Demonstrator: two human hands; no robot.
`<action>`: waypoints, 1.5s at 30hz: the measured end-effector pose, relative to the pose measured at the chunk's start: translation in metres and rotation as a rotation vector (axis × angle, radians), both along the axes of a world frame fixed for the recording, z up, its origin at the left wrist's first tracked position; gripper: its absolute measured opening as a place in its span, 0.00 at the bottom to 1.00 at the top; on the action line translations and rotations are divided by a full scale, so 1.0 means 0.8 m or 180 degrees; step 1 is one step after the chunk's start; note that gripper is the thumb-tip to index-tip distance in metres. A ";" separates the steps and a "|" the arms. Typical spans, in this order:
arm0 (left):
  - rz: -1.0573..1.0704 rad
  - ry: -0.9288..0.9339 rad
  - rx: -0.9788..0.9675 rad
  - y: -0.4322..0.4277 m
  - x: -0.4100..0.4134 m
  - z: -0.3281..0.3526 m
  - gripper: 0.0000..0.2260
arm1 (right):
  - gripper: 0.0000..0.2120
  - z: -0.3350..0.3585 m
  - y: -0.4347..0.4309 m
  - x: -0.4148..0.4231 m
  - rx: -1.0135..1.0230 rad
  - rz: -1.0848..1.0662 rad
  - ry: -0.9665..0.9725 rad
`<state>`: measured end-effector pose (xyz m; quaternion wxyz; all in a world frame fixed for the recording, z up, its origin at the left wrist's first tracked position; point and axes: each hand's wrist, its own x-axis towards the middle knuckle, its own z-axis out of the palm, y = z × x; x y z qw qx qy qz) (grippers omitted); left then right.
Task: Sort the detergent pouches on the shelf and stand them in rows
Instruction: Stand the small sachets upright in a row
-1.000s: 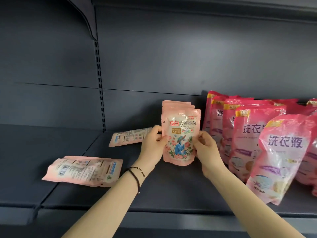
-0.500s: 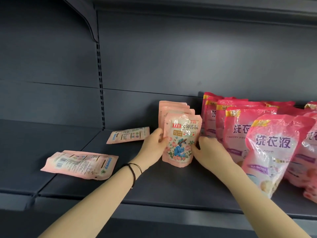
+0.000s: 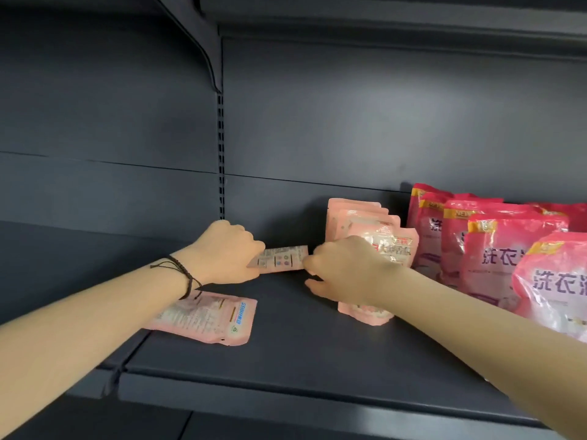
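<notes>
A row of pale pink pouches [image 3: 362,217] and the dark pink pouches [image 3: 495,249] already stand on the shelf [image 3: 317,360]; two pale ones are left lying flat. The left hand [image 3: 225,252] grips one end of the rear flat pouch [image 3: 282,260]. The right hand [image 3: 346,271] touches the other end, grip unclear, and the front flat pouch [image 3: 206,319] waits nearer.

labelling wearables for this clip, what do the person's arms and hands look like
Both forearms are bare, with no sleeves in view. The left hand and right hand wear no gloves. The left wrist carries a thin dark braided cord bracelet with loose ends; the right wrist is bare.
</notes>
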<state>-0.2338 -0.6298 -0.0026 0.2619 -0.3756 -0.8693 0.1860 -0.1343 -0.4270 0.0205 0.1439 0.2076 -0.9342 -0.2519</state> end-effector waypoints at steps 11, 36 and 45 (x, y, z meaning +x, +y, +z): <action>-0.0380 -0.0112 0.0180 -0.083 -0.104 -0.025 0.20 | 0.20 -0.037 -0.066 -0.148 0.0109 -0.0326 -0.0062; -0.0385 -0.3205 0.4377 -0.055 -0.185 -0.046 0.21 | 0.11 -0.031 -0.043 -0.218 -0.3492 -0.0890 0.0816; -0.0994 -0.3861 0.4454 -0.021 -0.167 -0.063 0.15 | 0.07 -0.068 -0.065 -0.206 -0.5895 -0.0740 0.0060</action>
